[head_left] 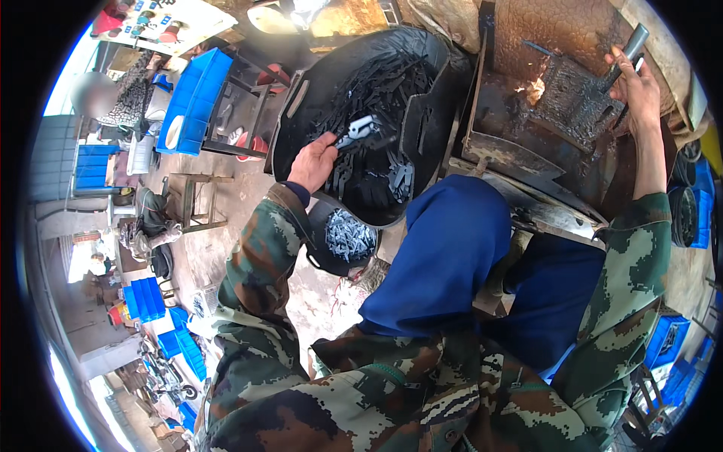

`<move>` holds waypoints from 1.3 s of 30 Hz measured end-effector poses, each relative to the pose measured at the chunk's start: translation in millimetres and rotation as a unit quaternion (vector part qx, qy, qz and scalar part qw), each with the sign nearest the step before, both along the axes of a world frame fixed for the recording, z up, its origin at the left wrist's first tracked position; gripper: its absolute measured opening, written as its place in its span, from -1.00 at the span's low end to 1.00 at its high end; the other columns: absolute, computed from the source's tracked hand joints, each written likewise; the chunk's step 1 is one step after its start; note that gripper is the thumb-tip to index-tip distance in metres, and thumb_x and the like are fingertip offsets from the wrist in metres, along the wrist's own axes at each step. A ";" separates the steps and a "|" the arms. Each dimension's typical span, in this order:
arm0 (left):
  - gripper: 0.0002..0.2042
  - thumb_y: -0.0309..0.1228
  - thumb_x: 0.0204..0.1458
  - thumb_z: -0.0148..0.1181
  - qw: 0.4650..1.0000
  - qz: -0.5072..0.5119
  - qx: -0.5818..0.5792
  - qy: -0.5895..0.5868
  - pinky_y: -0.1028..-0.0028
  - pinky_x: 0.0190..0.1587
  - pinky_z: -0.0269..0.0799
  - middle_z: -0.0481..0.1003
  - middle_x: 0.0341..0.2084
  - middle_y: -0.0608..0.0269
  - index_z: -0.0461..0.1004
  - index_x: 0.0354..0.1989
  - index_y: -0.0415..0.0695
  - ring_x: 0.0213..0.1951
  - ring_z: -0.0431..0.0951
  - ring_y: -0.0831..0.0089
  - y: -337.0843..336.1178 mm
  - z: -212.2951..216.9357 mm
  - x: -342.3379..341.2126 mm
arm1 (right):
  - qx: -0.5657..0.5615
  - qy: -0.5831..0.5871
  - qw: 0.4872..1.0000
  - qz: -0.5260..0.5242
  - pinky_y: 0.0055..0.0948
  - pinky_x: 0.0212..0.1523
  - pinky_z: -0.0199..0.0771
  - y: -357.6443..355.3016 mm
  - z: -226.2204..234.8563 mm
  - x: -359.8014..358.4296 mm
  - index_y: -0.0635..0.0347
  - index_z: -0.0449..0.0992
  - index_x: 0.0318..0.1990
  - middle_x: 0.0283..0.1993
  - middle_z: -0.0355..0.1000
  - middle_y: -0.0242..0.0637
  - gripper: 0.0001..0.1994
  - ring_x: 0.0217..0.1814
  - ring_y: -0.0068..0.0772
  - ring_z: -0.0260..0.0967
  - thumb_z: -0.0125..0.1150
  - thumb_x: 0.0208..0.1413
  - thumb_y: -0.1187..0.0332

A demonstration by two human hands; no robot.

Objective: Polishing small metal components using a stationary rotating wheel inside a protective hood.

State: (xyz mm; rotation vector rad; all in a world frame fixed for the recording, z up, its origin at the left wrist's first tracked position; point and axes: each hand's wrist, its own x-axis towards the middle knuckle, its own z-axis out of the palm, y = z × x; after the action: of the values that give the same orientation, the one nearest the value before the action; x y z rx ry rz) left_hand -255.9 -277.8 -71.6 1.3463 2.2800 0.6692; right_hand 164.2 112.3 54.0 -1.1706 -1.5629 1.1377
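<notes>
My left hand [313, 164] is over a black plastic tub [290, 135], its fingers closed on a shiny, jointed metal piece [360, 129]; its exact kind is unclear. Beneath it, the tub holds many dark flat metal strips [376, 81], and a cluster of brighter metal pieces [400, 179] lies near its front. To the right, my right hand [636, 89] is wrapped round a grey cylindrical metal handle [631, 54] above a dark, oily metal work surface [576, 87]. Below the handle, the contact between tool and surface cannot be made out.
A small black bucket [320, 256] of silvery metal parts stands on the floor close to the tub. My blue-trousered knees [459, 226] sit between tub and machine. At left are a blue bin [197, 98] on a stand and a wooden stool [203, 202]; another person [124, 98] is farther back.
</notes>
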 end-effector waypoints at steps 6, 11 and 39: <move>-0.66 -0.38 0.07 0.03 0.994 0.060 0.088 -0.023 0.22 0.00 0.43 0.53 -0.20 -0.16 0.45 0.03 -0.18 -0.08 0.54 -0.05 32.0 -27.7 4.7 | -0.004 -0.015 1.000 -0.004 -0.64 -0.49 0.38 -0.8 2.8 -3.1 0.11 0.51 0.05 -0.21 0.57 -0.48 -0.71 -0.60 -0.83 0.07 0.17 0.27 0.20; -0.72 -0.37 0.05 0.10 0.980 0.007 0.087 0.178 0.11 -0.03 0.42 0.42 -0.16 0.02 0.53 -0.07 -0.12 -0.05 0.48 0.02 52.4 -42.4 18.2 | 0.007 0.009 1.000 0.007 -0.64 -0.51 0.38 -1.8 1.5 -2.3 0.12 0.49 0.07 -0.18 0.58 -0.45 -0.69 -0.61 -0.83 0.06 0.16 0.27 0.21; -0.64 -0.27 -0.12 0.34 0.986 -0.006 0.021 0.163 0.15 -0.04 0.42 0.47 -0.26 0.07 0.46 -0.13 -0.09 -0.10 0.52 0.04 66.8 -14.0 39.1 | -0.004 -0.010 1.000 -0.008 -0.66 -0.53 0.31 -8.9 9.5 -7.6 0.18 0.41 0.14 -0.10 0.55 -0.37 -0.66 -0.62 -0.82 0.01 0.12 0.28 0.27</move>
State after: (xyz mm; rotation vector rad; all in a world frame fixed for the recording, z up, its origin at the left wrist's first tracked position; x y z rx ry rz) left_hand -216.8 -211.0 -85.6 1.5890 2.5186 0.5265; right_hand 156.5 103.4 63.5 -1.2012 -1.5624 1.1248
